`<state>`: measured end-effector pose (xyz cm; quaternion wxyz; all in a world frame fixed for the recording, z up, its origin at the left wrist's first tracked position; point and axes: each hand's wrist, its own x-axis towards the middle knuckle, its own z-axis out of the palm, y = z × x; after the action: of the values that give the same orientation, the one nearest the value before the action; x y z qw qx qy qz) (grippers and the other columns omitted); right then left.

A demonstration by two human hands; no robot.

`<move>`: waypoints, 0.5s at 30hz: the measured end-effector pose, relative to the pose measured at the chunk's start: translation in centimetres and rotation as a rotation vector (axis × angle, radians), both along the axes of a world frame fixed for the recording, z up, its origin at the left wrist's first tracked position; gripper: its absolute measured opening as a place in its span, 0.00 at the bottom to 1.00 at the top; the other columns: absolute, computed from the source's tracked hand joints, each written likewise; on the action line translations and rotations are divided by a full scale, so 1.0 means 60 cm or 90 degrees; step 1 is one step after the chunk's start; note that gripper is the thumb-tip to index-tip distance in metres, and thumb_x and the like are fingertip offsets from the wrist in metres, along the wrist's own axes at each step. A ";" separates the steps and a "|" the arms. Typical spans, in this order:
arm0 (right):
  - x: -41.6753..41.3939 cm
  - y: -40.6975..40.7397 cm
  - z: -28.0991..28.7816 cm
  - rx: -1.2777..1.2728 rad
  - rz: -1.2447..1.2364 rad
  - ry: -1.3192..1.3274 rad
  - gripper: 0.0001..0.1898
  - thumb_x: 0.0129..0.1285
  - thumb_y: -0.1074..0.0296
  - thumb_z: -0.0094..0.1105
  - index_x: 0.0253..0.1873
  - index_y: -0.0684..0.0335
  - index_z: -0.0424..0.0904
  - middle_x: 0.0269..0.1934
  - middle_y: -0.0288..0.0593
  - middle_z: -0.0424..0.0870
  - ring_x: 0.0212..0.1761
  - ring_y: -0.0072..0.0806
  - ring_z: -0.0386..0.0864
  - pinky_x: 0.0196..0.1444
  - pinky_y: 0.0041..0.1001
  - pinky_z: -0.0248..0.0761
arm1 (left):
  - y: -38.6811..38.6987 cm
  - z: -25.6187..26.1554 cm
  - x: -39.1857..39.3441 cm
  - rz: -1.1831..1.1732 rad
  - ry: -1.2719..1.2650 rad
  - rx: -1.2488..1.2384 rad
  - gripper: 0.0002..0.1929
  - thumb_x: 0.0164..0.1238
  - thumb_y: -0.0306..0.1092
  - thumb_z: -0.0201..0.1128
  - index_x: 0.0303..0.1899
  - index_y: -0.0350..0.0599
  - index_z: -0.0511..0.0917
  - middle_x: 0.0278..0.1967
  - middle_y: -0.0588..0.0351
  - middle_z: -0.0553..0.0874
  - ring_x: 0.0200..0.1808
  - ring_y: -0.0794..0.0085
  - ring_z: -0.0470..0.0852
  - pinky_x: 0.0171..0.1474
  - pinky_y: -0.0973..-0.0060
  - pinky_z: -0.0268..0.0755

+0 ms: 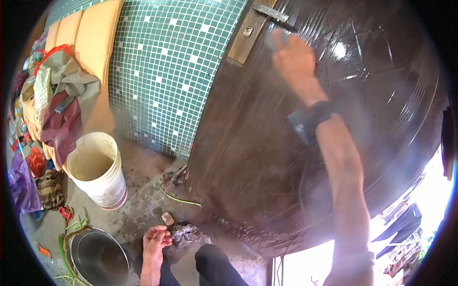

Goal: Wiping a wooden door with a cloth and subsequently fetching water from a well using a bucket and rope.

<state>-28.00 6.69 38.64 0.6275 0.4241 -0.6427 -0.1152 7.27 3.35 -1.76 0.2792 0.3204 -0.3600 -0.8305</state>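
A dark brown door, its surface wet and shiny, fills the right side. Near the lever handle and its worn brass plate, my right hand is pressed to the door. Its fingers are closed around a small greyish thing, too blurred to name. A dark band with a flat piece sits on that wrist. Low down, my left hand hangs with fingers loosely curled and parted, holding nothing visible. Beside it on the floor lie a crumpled grey cloth and a brownish lump.
A white plastic bucket and a metal pail holding some liquid stand on the concrete floor. Green mosaic tile covers the wall. Clothes and bags with a phone are heaped left, by a padded orange panel.
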 end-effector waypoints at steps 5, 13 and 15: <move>0.003 -0.009 -0.274 0.316 -0.089 -0.065 0.26 0.53 0.64 0.50 0.57 0.67 0.60 0.44 0.50 0.70 0.47 0.38 0.68 0.44 0.34 0.63 | 0.001 0.001 0.004 -0.015 0.015 0.006 0.05 0.59 0.29 0.56 0.36 0.44 0.77 0.27 0.57 0.80 0.22 0.77 0.77 0.27 0.79 0.73; 0.009 0.027 -0.012 0.073 -0.133 0.002 0.22 0.52 0.69 0.47 0.54 0.64 0.63 0.36 0.47 0.72 0.38 0.37 0.73 0.34 0.31 0.69 | -0.008 0.001 0.009 -0.011 -0.011 0.001 0.07 0.58 0.34 0.59 0.37 0.45 0.76 0.27 0.59 0.80 0.23 0.78 0.77 0.27 0.79 0.72; 0.029 0.053 0.058 -0.027 -0.014 0.029 0.22 0.48 0.61 0.56 0.49 0.60 0.68 0.33 0.49 0.71 0.34 0.41 0.70 0.35 0.36 0.64 | -0.009 -0.004 0.005 -0.022 0.008 -0.007 0.07 0.57 0.34 0.59 0.36 0.45 0.76 0.27 0.59 0.80 0.23 0.78 0.77 0.27 0.80 0.72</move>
<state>-26.27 9.89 42.13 0.6494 0.4008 -0.6354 -0.1182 7.58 2.78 -2.02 0.2688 0.3073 -0.3685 -0.8352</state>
